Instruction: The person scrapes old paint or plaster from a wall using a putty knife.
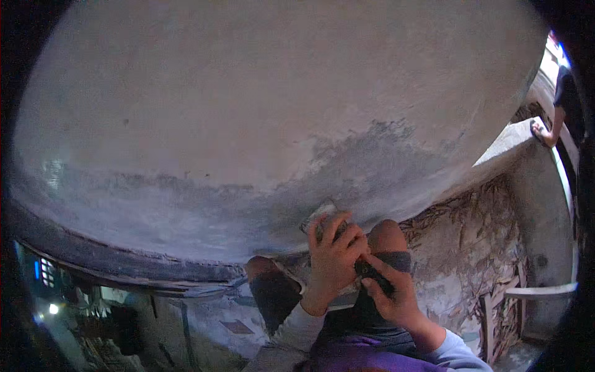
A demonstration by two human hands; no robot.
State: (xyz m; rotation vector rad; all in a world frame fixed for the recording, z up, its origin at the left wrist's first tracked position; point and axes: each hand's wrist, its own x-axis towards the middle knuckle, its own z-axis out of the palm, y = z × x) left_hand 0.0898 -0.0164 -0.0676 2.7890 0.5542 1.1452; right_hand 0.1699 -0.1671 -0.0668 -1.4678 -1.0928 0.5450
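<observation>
A large pale, curved surface fills the upper view, with grey, scuffed patches along its lower part. Just under it, in front of my bent knees, I hold a hand tool with a black body and a greyish head; its exact kind I cannot make out. My left hand is closed over the head end, fingers curled, near the grey patch. Around the black body my right hand is wrapped, its thumb along the side. The left hand hides much of the head, so contact with the surface is unclear.
At the far right another person's hand rests on a pale ledge. Wood scraps and shavings litter the ground at right. A dark edge strip runs along the lower left. Beyond it, a small lamp glows.
</observation>
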